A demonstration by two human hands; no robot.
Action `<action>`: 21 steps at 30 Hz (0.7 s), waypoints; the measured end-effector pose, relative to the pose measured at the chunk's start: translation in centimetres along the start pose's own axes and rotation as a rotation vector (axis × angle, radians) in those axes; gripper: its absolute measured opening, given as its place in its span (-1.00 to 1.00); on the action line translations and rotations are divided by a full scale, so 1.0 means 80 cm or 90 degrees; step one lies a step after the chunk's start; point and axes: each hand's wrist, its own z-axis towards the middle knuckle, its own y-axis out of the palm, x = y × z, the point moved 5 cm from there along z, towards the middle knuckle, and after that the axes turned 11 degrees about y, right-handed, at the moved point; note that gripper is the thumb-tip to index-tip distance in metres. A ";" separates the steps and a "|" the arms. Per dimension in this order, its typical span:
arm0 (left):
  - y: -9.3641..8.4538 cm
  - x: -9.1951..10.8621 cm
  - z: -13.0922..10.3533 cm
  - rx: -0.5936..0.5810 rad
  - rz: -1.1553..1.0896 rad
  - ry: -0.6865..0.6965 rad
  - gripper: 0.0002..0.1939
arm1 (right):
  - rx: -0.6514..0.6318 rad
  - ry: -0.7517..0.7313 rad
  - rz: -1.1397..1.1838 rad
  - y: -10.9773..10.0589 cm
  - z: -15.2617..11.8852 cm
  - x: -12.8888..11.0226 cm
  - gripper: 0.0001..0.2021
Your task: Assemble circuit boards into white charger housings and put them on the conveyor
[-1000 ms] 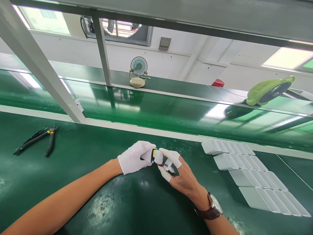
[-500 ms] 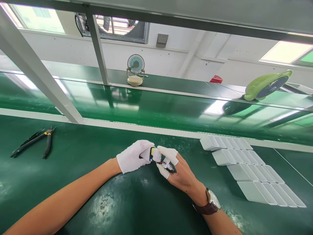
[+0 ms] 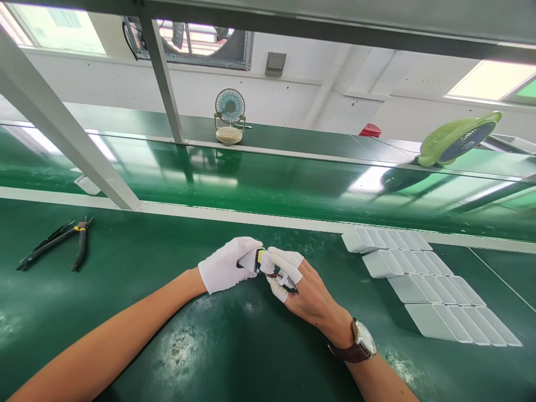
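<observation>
My left hand point(image 3: 229, 266), in a white glove, is closed around a small white plastic housing point(image 3: 248, 262). At the housing's open end a yellow and dark electronic part point(image 3: 258, 260) shows. My right hand point(image 3: 299, 285), with white finger covers, grips a white piece point(image 3: 267, 263) against that end. Thin red and dark wires point(image 3: 274, 273) run below this piece, between my right fingers. A dark pointed thing beneath those fingers is too small to make out. Both hands meet just above the green work surface point(image 3: 251, 346).
Black-handled pliers point(image 3: 81, 243) lie at the left beside dark thin tools point(image 3: 46, 243). Several rows of white housings point(image 3: 435, 290) stand at the right. Beyond the white rail runs a green belt point(image 3: 268, 184), crossed by a slanted post point(image 3: 71, 117). Two fans point(image 3: 230, 106) stand at the back.
My right fingers have drawn closer together over the white piece and wires. A white object has come into view on the belt behind the left post. The view has shifted slightly.
</observation>
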 end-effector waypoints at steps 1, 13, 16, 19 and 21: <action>0.000 0.000 0.000 0.001 -0.002 0.000 -0.33 | -0.004 0.001 -0.006 0.001 0.000 0.000 -0.34; 0.000 -0.003 0.000 -0.011 -0.043 -0.050 -0.36 | -0.050 0.081 0.031 0.005 0.000 0.004 -0.37; -0.001 -0.003 0.002 -0.018 -0.048 -0.084 -0.36 | -0.062 0.130 0.076 0.002 0.001 0.011 -0.38; -0.001 -0.003 0.001 -0.026 -0.053 -0.089 -0.35 | -0.061 0.131 0.074 0.001 0.001 0.012 -0.37; 0.001 -0.003 -0.001 -0.018 -0.052 -0.070 -0.34 | -0.056 0.105 0.057 0.002 -0.001 0.010 -0.35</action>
